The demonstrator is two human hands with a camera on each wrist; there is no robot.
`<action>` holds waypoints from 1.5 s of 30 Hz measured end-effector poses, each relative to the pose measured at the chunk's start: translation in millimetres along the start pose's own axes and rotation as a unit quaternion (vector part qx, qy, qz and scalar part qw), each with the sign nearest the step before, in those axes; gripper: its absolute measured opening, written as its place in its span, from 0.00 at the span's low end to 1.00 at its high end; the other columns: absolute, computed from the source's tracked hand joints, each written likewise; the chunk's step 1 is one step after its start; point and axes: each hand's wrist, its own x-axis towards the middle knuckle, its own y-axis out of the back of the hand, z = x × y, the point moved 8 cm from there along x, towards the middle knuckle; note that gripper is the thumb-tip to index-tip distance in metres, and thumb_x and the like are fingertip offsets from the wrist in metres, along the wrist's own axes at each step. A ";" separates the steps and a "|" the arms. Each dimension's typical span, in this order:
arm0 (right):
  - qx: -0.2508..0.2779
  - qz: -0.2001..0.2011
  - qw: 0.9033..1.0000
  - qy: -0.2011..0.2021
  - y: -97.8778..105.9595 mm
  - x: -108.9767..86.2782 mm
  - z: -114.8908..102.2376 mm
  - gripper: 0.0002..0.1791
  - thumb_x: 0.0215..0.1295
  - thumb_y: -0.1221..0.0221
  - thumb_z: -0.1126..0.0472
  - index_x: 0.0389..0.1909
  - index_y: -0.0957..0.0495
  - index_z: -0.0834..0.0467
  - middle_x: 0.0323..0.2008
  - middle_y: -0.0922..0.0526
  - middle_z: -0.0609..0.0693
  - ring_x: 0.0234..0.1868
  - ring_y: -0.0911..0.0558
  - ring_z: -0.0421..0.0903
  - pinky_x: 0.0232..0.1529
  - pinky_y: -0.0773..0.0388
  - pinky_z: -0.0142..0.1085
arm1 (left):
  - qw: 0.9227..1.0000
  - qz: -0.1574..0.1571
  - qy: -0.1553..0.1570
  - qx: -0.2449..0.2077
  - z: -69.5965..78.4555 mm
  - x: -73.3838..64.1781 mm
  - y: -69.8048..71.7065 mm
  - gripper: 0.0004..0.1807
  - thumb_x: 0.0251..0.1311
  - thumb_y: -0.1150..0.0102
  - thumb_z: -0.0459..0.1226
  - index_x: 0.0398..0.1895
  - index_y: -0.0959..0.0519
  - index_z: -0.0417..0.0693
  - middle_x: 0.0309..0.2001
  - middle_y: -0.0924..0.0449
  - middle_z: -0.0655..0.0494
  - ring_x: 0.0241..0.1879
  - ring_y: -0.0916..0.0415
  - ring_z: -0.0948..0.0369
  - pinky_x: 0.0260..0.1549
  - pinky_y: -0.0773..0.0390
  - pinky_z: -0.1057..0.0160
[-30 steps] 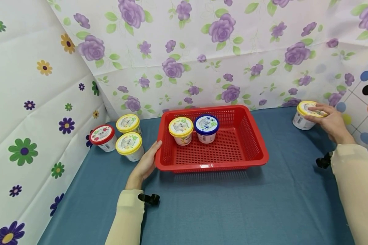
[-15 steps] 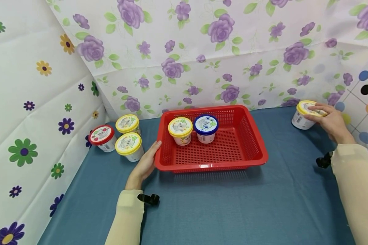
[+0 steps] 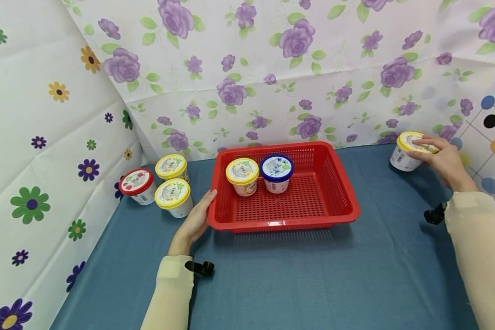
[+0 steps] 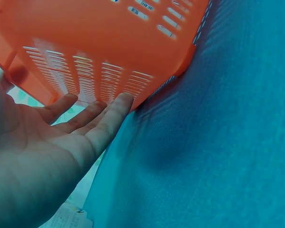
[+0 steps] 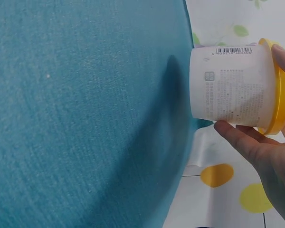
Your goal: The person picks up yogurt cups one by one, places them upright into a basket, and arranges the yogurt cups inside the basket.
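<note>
At the far right, my right hand (image 3: 445, 160) grips a white tub with a yellow lid (image 3: 400, 159), fingers and thumb at its lid and side. In the right wrist view, printed text and a barcode show on the tub (image 5: 232, 88), its base close to the blue cloth. My left hand (image 3: 195, 220) holds the left end of a red plastic basket (image 3: 284, 224), thumb at the rim and fingers against the slotted outer wall (image 4: 109, 76). Inside the basket stand a yellow-lidded tub (image 3: 243, 176) and a blue-lidded tub (image 3: 277, 173), side by side.
Left of the basket, a red-lidded tub (image 3: 139, 185) and two yellow-lidded tubs, one behind (image 3: 172, 167) and one in front (image 3: 174, 197), stand close together. A flowered sheet (image 3: 272, 91) hangs behind the blue cloth (image 3: 280, 279), with more patterned sheets at both sides.
The yellow-lidded tub in my right hand has risen slightly and shifted a little left. My left hand and the basket stay where they were.
</note>
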 end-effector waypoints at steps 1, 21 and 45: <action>0.001 -0.001 1.000 0.001 0.0 0.1 -1.2 0.35 0.70 0.34 0.46 0.76 0.30 0.47 0.83 0.49 0.44 0.76 0.46 0.52 0.41 0.29 0.14 | 1.000 0.000 0.000 0.000 -0.1 0.2 0.1 0.34 0.82 0.63 0.57 0.81 0.46 0.48 0.62 0.30 0.35 0.53 0.24 0.59 0.52 0.22 0.63; 0.002 0.004 0.999 0.046 -3.4 0.4 -37.0 0.34 0.73 0.35 0.52 0.76 0.31 0.54 0.81 0.47 0.49 0.75 0.45 0.50 0.43 0.30 0.13 | 1.000 0.006 0.004 -0.001 0.4 0.8 2.2 0.34 0.83 0.63 0.56 0.81 0.46 0.48 0.57 0.26 0.39 0.48 0.22 0.60 0.51 0.22 0.64; -0.014 0.012 0.994 0.103 -2.9 -1.4 -74.8 0.31 0.73 0.35 0.56 0.74 0.28 0.55 0.79 0.43 0.48 0.73 0.42 0.51 0.46 0.33 0.15 | 1.000 0.006 0.008 0.000 -0.3 -0.7 0.5 0.34 0.82 0.63 0.57 0.81 0.46 0.50 0.60 0.28 0.38 0.50 0.23 0.59 0.51 0.21 0.63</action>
